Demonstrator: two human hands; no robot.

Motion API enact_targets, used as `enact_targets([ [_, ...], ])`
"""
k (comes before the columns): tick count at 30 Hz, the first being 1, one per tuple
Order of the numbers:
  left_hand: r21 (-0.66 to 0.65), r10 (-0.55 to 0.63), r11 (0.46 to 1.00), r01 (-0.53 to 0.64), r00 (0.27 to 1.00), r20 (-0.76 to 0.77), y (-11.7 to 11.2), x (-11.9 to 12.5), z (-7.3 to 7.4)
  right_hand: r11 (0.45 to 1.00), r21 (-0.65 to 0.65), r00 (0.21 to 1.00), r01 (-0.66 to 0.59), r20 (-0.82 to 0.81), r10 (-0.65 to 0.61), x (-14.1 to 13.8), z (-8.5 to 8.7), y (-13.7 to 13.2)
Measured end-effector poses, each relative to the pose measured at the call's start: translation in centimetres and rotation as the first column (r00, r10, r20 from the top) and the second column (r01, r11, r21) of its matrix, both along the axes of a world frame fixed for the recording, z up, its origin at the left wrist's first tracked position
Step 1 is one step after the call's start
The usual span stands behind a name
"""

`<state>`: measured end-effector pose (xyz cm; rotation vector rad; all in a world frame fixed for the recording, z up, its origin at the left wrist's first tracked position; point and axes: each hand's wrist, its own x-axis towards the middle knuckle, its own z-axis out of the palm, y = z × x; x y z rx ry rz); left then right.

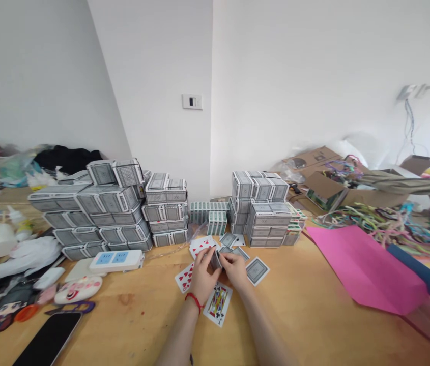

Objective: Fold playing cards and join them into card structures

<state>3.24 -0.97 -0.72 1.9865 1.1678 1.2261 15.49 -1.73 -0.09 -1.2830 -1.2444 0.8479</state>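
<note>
Above the middle of the table, my left hand [204,273] and my right hand [234,268] are closed on a grey-backed playing card [215,261] between them. Whether it is one card or several I cannot tell, since my fingers cover much of it. A red cord circles my left wrist. Around my hands lie loose cards: a jack of clubs [218,303] face up below them, a red heart card [184,278] to the left, white cards with red pips [200,245] behind, and a face-down card [257,271] to the right.
Stacked bundles of cards [111,218] rise at the left, with more stacks [270,223] at the right. A power strip [117,260], a computer mouse [78,290] and a phone [49,340] lie left. Pink paper [367,269], tangled cords [375,218] and a cardboard box [325,190] occupy the right.
</note>
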Motion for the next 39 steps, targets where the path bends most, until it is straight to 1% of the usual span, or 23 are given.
enact_targets([
  [6,0.083,-0.029,0.996,0.036,0.997,-0.078,-0.1,-0.2,0.4,0.999,0.047,0.998,0.028,-0.048,-0.026,-0.3,-0.5,0.1],
  [11,0.067,-0.054,0.996,0.061,0.994,-0.093,-0.2,-0.1,0.3,0.996,0.028,0.997,0.08,0.005,-0.08,0.0,-0.6,0.1],
  [13,0.056,-0.027,0.998,0.031,0.997,-0.07,-0.1,0.0,0.2,0.999,0.027,0.999,0.047,0.026,-0.048,0.1,-0.5,0.1],
  [15,0.044,0.024,0.999,-0.023,0.999,-0.039,0.1,0.0,0.1,1.0,0.017,0.999,-0.002,0.046,0.002,0.2,-0.4,0.1],
  [18,0.027,0.074,0.997,-0.074,0.997,-0.015,0.4,-0.1,0.0,0.999,-0.005,0.997,-0.048,0.064,0.048,0.3,-0.7,0.2],
  [23,0.045,0.05,0.998,-0.048,0.998,-0.034,0.4,-0.1,0.0,0.999,-0.024,0.997,-0.045,0.06,0.046,0.4,-1.4,0.6],
  [31,0.083,0.082,0.994,-0.075,0.993,-0.086,0.4,-0.1,-0.1,1.0,-0.023,0.997,0.007,0.078,-0.005,0.2,-1.7,0.6],
  [34,0.087,0.103,0.992,-0.096,0.991,-0.082,0.7,-0.2,-0.5,0.999,-0.014,0.997,-0.039,0.064,0.039,0.0,-1.5,0.5],
  [37,0.08,0.101,0.992,-0.094,0.991,-0.092,1.0,-0.3,-0.9,0.995,-0.004,0.995,-0.099,0.028,0.099,-0.2,-1.5,0.3],
  [39,0.067,0.101,0.993,-0.094,0.99,-0.098,1.0,-0.4,-1.0,0.993,-0.011,0.993,-0.118,0.007,0.118,-0.2,-1.4,0.3],
])
